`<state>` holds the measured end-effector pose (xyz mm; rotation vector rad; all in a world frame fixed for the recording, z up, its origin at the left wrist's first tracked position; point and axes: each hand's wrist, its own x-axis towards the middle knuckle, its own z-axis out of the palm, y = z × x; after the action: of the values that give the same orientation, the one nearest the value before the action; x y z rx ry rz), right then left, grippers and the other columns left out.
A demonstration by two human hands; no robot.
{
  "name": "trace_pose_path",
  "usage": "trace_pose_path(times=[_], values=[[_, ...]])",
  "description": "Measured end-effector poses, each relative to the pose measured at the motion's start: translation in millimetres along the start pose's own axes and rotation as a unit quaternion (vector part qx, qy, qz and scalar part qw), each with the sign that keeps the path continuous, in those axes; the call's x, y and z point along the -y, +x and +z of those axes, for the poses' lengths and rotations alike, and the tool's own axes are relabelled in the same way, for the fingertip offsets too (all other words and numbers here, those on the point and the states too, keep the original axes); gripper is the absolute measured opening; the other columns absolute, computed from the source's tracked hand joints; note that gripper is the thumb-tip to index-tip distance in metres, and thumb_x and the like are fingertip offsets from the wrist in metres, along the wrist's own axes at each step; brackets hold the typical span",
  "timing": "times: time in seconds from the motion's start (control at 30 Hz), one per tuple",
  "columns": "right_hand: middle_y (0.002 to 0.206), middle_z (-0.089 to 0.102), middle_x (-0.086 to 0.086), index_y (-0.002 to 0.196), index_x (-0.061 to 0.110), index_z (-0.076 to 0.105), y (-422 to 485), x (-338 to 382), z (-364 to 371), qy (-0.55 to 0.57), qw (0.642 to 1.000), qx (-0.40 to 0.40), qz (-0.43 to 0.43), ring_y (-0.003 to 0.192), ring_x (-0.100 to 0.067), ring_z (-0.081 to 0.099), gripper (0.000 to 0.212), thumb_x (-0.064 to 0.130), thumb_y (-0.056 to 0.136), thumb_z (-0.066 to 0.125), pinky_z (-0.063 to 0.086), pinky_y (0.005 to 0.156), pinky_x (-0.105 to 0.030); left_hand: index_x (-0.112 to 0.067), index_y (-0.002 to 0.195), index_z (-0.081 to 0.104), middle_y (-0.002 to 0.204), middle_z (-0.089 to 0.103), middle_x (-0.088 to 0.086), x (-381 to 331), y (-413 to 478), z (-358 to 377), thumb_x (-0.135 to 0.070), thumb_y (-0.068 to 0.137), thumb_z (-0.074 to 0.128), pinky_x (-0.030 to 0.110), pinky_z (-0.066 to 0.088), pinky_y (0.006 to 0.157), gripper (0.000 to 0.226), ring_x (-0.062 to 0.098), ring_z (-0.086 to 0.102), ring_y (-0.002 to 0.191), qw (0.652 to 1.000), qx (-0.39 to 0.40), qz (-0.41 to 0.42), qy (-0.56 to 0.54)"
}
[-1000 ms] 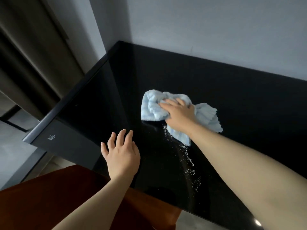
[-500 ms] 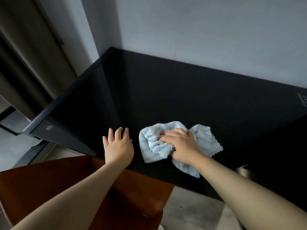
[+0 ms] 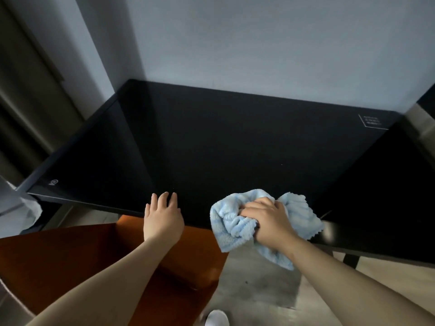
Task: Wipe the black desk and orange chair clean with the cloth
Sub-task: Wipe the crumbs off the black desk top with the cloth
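Head view, the only one. Black desk point(image 3: 211, 142) fills the middle of the frame, its back edge against a pale wall point(image 3: 259, 43), its near edge running across the lower middle. Glossy top; a small round mark at the left front corner, a boxed white marking at the upper right corner, text too small to read.

Right hand point(image 3: 270, 223) at lower right of centre, fingers curled and bunching a light blue cloth point(image 3: 231, 228). Cloth sits at the desk's near edge: upper part on the black top, lower part hanging past the edge over the floor. Fabric ribbed, crumpled, spilling out on both sides of the fist.

Left hand point(image 3: 162, 216) just left of the cloth, apart from it. Palm down on the near edge, fingers straight and close together, tips resting on the desk top. Holds nothing.

Orange chair point(image 3: 70, 267) in the lower left, seat pushed partly under the desk's near edge, below the left forearm. Neither hand touches it as far as I can tell.

Grey floor point(image 3: 254, 285) at bottom centre. A white shape point(image 3: 216, 318) at the bottom edge, blurred, cannot tell what. Dark curtain point(image 3: 30, 102) down the left side of the frame.
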<state>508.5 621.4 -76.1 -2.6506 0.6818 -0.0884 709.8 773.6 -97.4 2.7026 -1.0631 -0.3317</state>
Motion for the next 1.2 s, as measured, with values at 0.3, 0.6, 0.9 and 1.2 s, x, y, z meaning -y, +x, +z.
trace_pose_path(times=[0.3,0.6,0.9,1.2], values=[[0.069,0.039,0.021,0.061,0.032,0.036,-53,8,1,-0.041,0.991,0.018,0.124,0.103,-0.013,0.046,0.026,0.045,0.082,0.043,0.033,0.091,-0.036,-0.019,0.148,0.020,0.157,0.014,0.002,-7,-24,-4,-0.027,0.101,0.030,0.039,0.010,0.117,0.049,0.023,0.001,0.146,0.994,0.072,0.085,-0.018],[0.088,0.061,0.015,0.082,0.026,0.066,-127,15,12,0.021,0.970,-0.082,0.227,0.100,-0.018,0.053,0.009,0.019,0.078,0.063,0.037,0.080,-0.034,-0.022,0.146,0.027,0.155,0.021,-0.003,-26,-53,1,-0.026,0.100,0.034,0.036,0.011,0.117,0.046,0.017,0.004,0.145,0.976,0.076,0.200,-0.049],[0.136,0.049,-0.005,0.133,0.022,0.041,-76,-58,-67,0.072,0.825,-0.388,0.405,0.118,-0.031,0.049,0.054,0.020,0.083,0.062,0.042,0.093,-0.055,-0.025,0.147,0.024,0.156,0.018,-0.004,-90,-23,15,-0.033,0.100,0.034,0.036,0.008,0.117,0.049,0.016,0.000,0.146,0.977,0.053,0.205,-0.018],[0.155,0.015,-0.006,0.148,0.032,0.014,-16,-175,-78,-0.039,0.844,-0.126,0.520,0.131,-0.034,0.027,0.069,0.051,0.089,0.045,0.031,0.097,-0.059,-0.029,0.149,0.011,0.158,0.005,-0.003,-159,33,39,-0.049,0.096,0.034,0.047,0.007,0.116,0.061,0.023,-0.005,0.145,0.996,0.057,0.063,0.006]])
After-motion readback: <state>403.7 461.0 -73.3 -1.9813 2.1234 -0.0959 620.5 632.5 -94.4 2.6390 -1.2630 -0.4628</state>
